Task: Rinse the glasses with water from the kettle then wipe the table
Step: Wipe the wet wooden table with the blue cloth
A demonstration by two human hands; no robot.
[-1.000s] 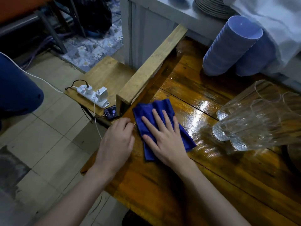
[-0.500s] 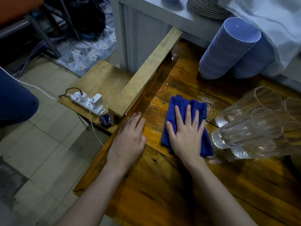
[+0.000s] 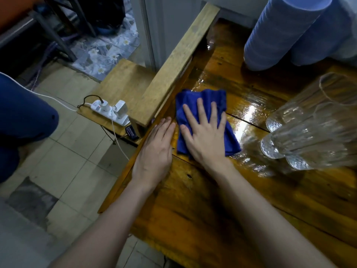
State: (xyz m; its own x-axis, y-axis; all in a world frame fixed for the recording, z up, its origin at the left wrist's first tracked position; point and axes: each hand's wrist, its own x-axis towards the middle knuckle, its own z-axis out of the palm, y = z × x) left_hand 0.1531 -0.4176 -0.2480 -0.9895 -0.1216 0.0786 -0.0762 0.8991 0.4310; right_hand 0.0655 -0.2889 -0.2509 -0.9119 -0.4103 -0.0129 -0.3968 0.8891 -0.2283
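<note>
The blue cloth [image 3: 208, 94] lies on the table [image 3: 193, 219] near its left edge, against the wooden rail [image 3: 173, 70], pressed flat under the right hand [image 3: 206, 140], fingers spread; the left hand [image 3: 154, 149] rests flat beside it. Wiping is under way; the wet sheen toward the glasses [image 3: 309, 132] probably needs the next sweep. Since the earlier frame the cloth has slid railward, away from them
</note>
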